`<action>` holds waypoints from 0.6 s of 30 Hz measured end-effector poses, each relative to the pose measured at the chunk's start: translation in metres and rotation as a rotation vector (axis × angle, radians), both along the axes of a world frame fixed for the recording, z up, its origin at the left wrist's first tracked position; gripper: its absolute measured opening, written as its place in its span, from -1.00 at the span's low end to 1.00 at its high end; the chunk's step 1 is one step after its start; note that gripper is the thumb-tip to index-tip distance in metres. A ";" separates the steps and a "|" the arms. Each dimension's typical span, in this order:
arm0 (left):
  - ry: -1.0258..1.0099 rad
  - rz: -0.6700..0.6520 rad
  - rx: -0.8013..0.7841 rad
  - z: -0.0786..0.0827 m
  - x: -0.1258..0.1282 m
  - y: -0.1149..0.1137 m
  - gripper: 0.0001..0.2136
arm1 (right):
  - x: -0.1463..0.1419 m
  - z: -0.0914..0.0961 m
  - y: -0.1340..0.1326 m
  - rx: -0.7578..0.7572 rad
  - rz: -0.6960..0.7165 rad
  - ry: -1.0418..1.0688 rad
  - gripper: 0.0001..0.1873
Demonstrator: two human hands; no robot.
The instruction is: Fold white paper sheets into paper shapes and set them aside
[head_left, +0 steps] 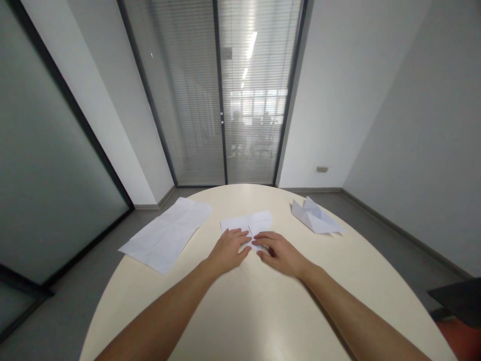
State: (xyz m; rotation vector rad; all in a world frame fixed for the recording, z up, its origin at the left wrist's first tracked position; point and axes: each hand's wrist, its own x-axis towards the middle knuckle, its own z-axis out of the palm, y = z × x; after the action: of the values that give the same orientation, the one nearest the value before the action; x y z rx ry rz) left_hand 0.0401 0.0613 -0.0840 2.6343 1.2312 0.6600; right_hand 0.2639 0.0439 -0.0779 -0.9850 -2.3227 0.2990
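Observation:
A folded sheet of white paper [246,220] lies flat on the table between my hands, with a dark seam line running down its middle. Over its near left part rests my left hand [231,249], fingers stretched out toward the seam. My right hand [278,252] lies on the near right part, its fingers extended and slightly bent, fingertips close to the left ones. Both hands touch the paper and hide its near edge. Neither hand grips anything.
On the round cream table [240,311], a creased, unfolded white sheet [169,235] lies left, partly overhanging the edge. A folded paper boat [315,216] sits at the right. Part of a dark and red chair [460,311] shows at lower right. Glass doors [221,100] stand beyond.

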 end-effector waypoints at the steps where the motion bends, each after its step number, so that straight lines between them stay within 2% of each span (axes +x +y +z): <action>1: -0.006 0.001 0.002 0.000 0.000 0.000 -0.71 | 0.000 -0.001 0.000 0.006 -0.010 -0.007 -0.65; 7: -0.047 -0.039 0.042 -0.001 -0.001 0.000 -0.71 | 0.000 0.000 0.000 0.010 -0.078 -0.061 -0.59; 14: -0.104 -0.094 0.046 0.005 0.001 -0.001 -0.85 | -0.003 0.008 0.000 -0.003 -0.101 -0.038 -0.75; 18: -0.106 -0.104 0.026 0.009 0.003 -0.003 -0.90 | -0.001 0.004 0.003 0.022 -0.151 -0.035 -0.75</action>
State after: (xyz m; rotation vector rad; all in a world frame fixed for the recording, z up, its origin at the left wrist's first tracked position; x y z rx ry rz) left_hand 0.0428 0.0578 -0.0747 2.6259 1.0564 0.7909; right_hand 0.2625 0.0471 -0.0738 -1.1556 -2.2624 0.1969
